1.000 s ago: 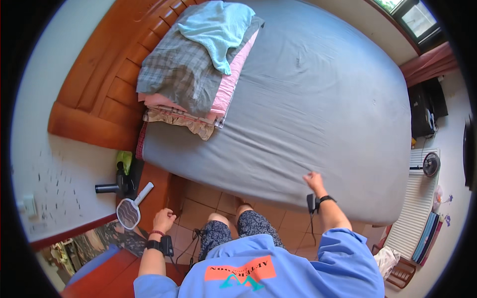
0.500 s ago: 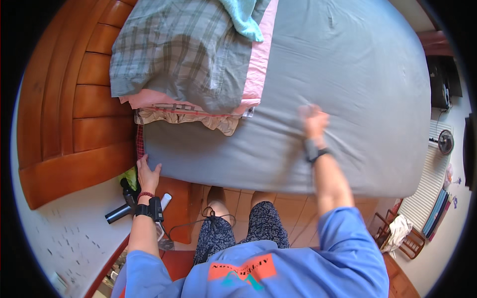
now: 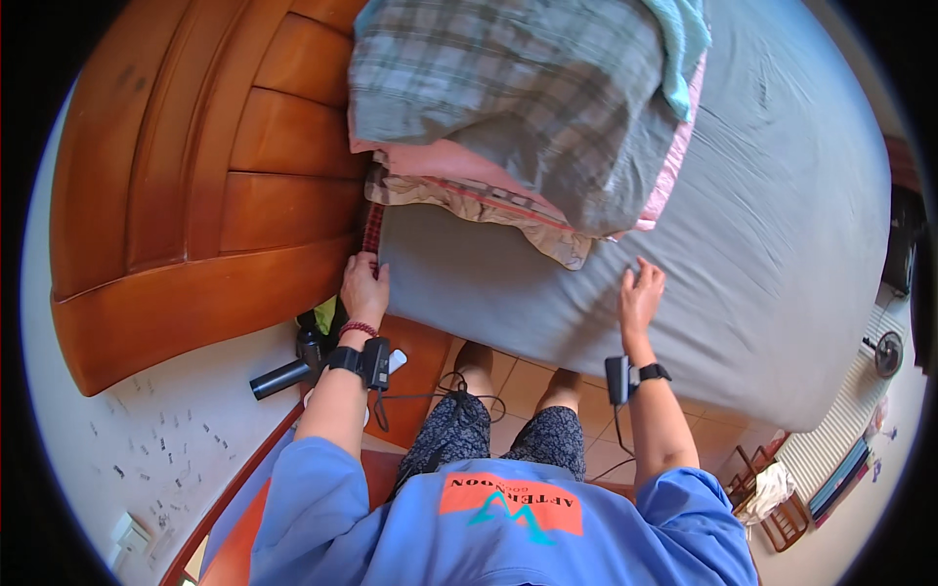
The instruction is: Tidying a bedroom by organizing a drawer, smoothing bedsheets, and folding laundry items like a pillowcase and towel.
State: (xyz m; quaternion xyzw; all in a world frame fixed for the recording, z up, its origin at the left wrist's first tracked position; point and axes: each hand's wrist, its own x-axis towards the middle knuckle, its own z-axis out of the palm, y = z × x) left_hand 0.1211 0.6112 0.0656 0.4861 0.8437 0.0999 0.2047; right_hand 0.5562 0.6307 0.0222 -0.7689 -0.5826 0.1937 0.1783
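Observation:
A grey sheet [image 3: 752,225] covers the bed. My left hand [image 3: 363,288] is at the bed's near left corner, beside the wooden headboard [image 3: 195,195]. Its fingers curl onto the sheet's edge just below a red patterned strip [image 3: 372,230]; the fingertips are partly hidden. My right hand [image 3: 640,293] lies flat on the sheet near the front edge, fingers spread, holding nothing. A pile of bedding sits at the head end: a grey plaid blanket [image 3: 508,88] over pink pillows [image 3: 459,161], with a teal cloth [image 3: 679,39] on top.
A black tube-shaped object [image 3: 283,376] lies on the floor by the headboard's foot. A wooden folding rack with white cloth [image 3: 772,493] stands at lower right, a small fan [image 3: 887,354] beyond it. My legs stand on tiled floor [image 3: 528,386] against the bed.
My left hand rose from the floor side to the mattress corner at the headboard. My right hand slid left along the sheet's front edge as the view shifted toward the head end.

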